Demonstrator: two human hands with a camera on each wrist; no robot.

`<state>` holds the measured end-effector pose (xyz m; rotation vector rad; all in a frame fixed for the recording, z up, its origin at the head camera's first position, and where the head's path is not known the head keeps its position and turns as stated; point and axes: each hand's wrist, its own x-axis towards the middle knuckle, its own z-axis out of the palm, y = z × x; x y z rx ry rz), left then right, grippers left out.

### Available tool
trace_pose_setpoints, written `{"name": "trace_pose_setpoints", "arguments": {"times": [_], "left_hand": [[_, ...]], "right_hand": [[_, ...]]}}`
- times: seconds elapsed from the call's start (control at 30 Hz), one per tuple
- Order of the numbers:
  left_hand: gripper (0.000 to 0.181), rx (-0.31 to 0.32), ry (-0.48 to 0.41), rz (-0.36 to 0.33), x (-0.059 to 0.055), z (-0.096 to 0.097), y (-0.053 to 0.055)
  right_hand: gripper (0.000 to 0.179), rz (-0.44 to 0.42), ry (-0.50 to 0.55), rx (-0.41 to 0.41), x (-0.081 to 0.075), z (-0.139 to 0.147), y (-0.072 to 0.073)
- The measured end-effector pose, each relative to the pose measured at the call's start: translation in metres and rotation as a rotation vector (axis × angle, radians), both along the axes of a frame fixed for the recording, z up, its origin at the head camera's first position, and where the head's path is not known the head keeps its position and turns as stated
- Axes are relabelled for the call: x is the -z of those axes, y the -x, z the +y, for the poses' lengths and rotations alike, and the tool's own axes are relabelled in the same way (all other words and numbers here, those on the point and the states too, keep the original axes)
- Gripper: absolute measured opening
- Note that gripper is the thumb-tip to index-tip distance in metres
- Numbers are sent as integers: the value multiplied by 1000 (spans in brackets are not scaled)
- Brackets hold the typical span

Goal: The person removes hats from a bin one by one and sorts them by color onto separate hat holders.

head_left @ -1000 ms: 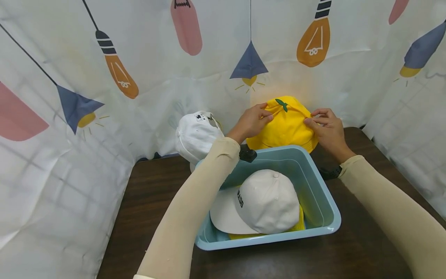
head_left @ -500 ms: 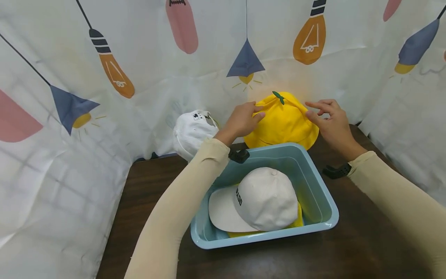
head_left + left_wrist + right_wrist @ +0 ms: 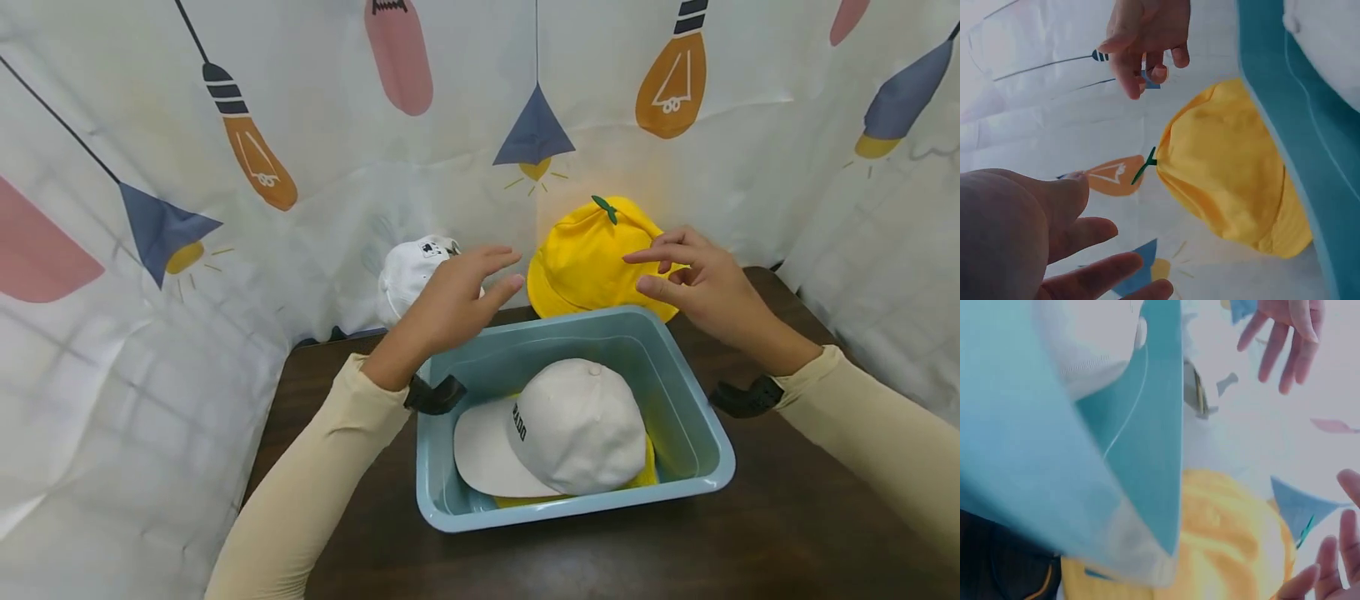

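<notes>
A yellow bucket hat (image 3: 588, 262) with a green leaf on its crown stands behind the blue basin (image 3: 712, 475), against the backdrop. My right hand (image 3: 697, 279) is raised over the hat's right side in the head view, its fingers loosely bent and holding nothing. To the left of the hat, my left hand (image 3: 465, 300) hovers above the basin's back left corner with fingers extended and nothing in them. The left wrist view shows both hands apart from the yellow hat (image 3: 1229, 169). Inside the basin a white baseball cap (image 3: 577, 425) with dark lettering lies on something yellow.
Another white cap (image 3: 412, 271) with a small dark print stands at the back left, partly hidden by the left hand. Dark wooden table (image 3: 570, 567) surrounds the basin. A white cloth backdrop (image 3: 337, 150) printed with lamps closes off the back and sides.
Both hands have let go of the yellow hat. The left hand has drawn back to the left and toward me; the right has moved slightly nearer me. The hat stays behind the basin.
</notes>
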<state>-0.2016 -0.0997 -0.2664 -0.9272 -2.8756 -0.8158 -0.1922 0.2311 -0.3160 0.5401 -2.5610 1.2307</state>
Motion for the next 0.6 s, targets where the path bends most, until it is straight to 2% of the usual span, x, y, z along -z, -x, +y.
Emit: {"name": "trace_pose_setpoints", "arguments": {"times": [0.13, 0.27, 0.43, 0.6], "left_hand": [[48, -31, -31, 39, 9, -23, -24], [47, -64, -49, 63, 23, -42, -42], [47, -121, -59, 82, 44, -60, -60], [49, -182, -96, 111, 68, -73, -74]], "right_hand": [[32, 0, -75, -81, -5, -7, -9], [36, 1, -155, -175, -9, -16, -15], [44, -62, -221, -292, -16, -30, -20], [46, -151, -248, -338, -16, -45, -21]]}}
